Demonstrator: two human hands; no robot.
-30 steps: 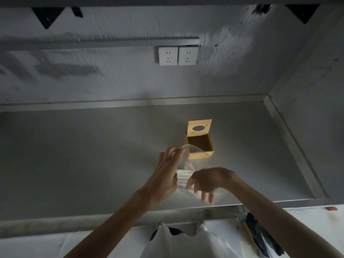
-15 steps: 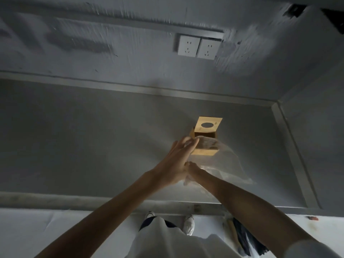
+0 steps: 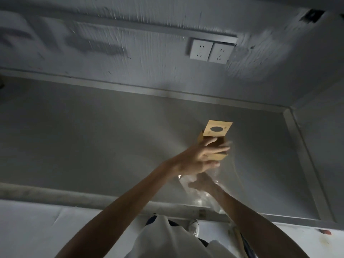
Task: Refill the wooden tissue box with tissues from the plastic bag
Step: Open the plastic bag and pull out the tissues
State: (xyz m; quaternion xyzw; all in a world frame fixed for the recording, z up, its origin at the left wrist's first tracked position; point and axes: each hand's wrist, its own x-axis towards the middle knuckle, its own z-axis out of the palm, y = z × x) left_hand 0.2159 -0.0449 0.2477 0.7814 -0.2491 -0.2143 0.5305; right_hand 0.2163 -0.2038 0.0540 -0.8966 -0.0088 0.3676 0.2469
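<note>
Head view: since a second ago both hands have moved from mid-counter up to the wooden tissue box (image 3: 216, 141), so tissue loading looks imminent. Left hand (image 3: 200, 159) is spread open over the box mouth, hinged lid up; right hand (image 3: 202, 183) is inside the clear plastic bag (image 3: 210, 190) just below, grip unclear, tissues not distinguishable. Bare grey counter (image 3: 93, 146), double wall socket (image 3: 209, 52) on rough grey wall.

A small square light-wood tissue box (image 3: 203, 139) stands upright on the grey surface, its hinged lid with an oval hole (image 3: 217, 129) raised open. Just in front, a crumpled clear plastic bag (image 3: 204, 198) is partly hidden.
</note>
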